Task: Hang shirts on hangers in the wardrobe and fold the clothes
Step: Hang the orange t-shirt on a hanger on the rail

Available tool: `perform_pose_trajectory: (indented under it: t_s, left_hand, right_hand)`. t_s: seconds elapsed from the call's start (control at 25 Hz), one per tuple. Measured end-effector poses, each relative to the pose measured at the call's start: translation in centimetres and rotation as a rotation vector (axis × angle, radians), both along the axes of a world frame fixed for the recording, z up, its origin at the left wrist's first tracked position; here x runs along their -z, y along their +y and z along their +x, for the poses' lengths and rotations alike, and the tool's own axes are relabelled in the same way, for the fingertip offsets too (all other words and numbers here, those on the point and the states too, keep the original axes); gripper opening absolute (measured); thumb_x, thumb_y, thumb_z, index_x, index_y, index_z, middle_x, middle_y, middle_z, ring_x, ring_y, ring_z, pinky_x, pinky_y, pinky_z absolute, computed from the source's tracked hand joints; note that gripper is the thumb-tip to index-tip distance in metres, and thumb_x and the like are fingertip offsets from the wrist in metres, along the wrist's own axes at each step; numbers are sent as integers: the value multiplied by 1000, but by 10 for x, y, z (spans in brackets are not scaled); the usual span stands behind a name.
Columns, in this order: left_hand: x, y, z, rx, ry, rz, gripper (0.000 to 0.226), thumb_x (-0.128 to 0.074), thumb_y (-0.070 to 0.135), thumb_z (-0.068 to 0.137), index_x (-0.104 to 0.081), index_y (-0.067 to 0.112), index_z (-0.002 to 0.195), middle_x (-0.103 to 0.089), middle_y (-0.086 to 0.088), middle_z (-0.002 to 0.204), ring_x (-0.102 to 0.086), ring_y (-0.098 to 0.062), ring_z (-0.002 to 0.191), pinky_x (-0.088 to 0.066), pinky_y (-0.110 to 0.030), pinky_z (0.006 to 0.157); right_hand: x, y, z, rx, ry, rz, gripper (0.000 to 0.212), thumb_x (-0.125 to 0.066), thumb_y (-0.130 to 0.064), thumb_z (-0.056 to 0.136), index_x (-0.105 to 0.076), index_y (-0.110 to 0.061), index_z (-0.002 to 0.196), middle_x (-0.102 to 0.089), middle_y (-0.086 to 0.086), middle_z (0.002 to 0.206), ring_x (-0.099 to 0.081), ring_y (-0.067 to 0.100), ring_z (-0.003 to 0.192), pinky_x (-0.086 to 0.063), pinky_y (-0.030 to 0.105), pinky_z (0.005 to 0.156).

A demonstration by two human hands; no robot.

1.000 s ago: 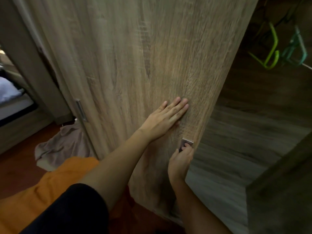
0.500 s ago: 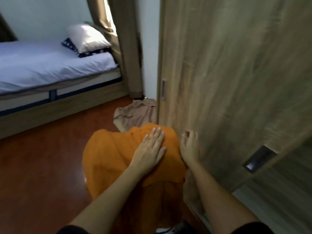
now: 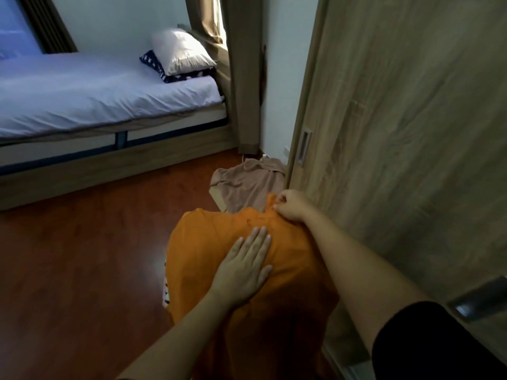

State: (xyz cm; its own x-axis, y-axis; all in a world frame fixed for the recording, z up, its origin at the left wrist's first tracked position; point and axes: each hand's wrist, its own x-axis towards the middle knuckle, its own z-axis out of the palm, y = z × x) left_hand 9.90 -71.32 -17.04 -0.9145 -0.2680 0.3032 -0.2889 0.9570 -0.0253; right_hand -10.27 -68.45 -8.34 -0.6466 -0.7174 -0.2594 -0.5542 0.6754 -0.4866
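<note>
An orange garment (image 3: 203, 242) lies spread on the red-brown floor in front of me. My left hand (image 3: 245, 266) rests flat on its middle, fingers straight. At the garment's far edge my right hand (image 3: 290, 204) pinches a fold of the orange cloth and lifts it a little. A beige garment (image 3: 247, 185) lies crumpled just beyond, against the foot of the wardrobe. The wardrobe's wooden sliding door (image 3: 411, 133) fills the right side; its inside and the hangers are hidden.
A bed (image 3: 82, 100) with a white sheet and two pillows (image 3: 181, 53) stands at the left along the wall. A brown curtain (image 3: 244, 78) hangs by the wardrobe corner. Bare floor (image 3: 82, 256) stretches left of the orange garment.
Both hands left the wardrobe door and came down onto the orange garment. My right hand moved from beside the cloth to its far edge and took hold of it.
</note>
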Motion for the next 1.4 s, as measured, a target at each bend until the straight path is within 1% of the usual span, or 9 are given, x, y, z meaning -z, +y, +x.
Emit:
perform_pose_trajectory:
  t_s: [0.08, 0.24, 0.44, 0.56, 0.64, 0.8, 0.96, 1.12, 1.4]
  left_hand:
    - [2, -1, 0, 6, -6, 2, 59, -6, 45, 99, -26, 10, 143, -40, -7, 148, -23, -19, 138, -5, -34, 112]
    - [-5, 2, 2, 61, 72, 84, 58, -11, 47, 100, -33, 12, 141, -39, -7, 148, -27, -17, 137, -24, -33, 111]
    - [-70, -13, -28, -161, 512, 725, 50, -45, 26, 96, -34, 10, 142, -28, -7, 150, -31, -12, 132, -33, -30, 108]
    - [-108, -57, -57, -97, 67, 653, 70, -59, 24, 88, -23, 18, 148, -22, -4, 154, -17, -24, 143, -18, -40, 115]
    - [-119, -78, -67, -61, -259, 538, 49, -55, 35, 90, -44, 23, 137, -39, -8, 145, -31, -27, 136, -25, -46, 112]
    - [-119, -100, -51, -136, -437, 377, 31, -48, 45, 92, -55, 25, 115, -55, -2, 124, -44, -25, 123, -22, -55, 111]
    - [-143, -107, -16, -159, -329, 366, 33, -56, 40, 89, -54, 28, 119, -44, -1, 137, -36, -26, 130, -26, -58, 109]
    - [-193, -82, 12, -10, -221, 691, 16, -65, 18, 85, -52, 26, 79, -56, 4, 92, -57, -19, 92, -47, -33, 81]
    - [-256, 18, 65, 100, 9, 934, 31, -64, 39, 86, -59, 17, 106, -62, -1, 94, -60, -16, 86, -48, -29, 75]
  right_hand:
    - [-10, -5, 3, 106, -127, -247, 8, -51, -12, 87, -54, -19, 89, -59, 9, 98, -55, 25, 93, -42, 29, 74]
    - [-37, 3, 6, 189, -397, -463, 28, -37, -5, 90, -51, -20, 110, -56, 3, 93, -58, 21, 85, -52, 33, 73]
    - [-76, 27, 10, -18, -435, -454, 33, -46, 7, 79, -55, -19, 96, -52, 5, 79, -52, 16, 67, -45, 25, 57]
    - [-89, 42, 12, -183, -348, -433, 27, -63, -7, 82, -58, -26, 100, -55, 1, 95, -57, 17, 87, -48, 26, 73]
    - [-90, 48, 12, -199, -276, -455, 20, -62, -16, 86, -62, -24, 104, -58, -2, 98, -59, 17, 90, -50, 24, 76]
    - [-92, 60, 6, -73, -87, -493, 18, -55, -20, 92, -69, -12, 99, -64, 4, 83, -61, 18, 72, -49, 21, 63]
    - [-103, 78, 8, -53, 116, -413, 13, -54, -18, 92, -67, -20, 93, -61, -3, 76, -57, 8, 65, -39, 15, 53]
    - [-132, 105, 26, -192, 244, -204, 17, -57, -20, 90, -53, -25, 74, -52, -7, 75, -52, 10, 69, -35, 18, 54]
    - [-177, 223, 82, -104, 60, -252, 14, -41, -11, 95, -51, -19, 98, -55, 3, 94, -54, 18, 88, -43, 29, 74]
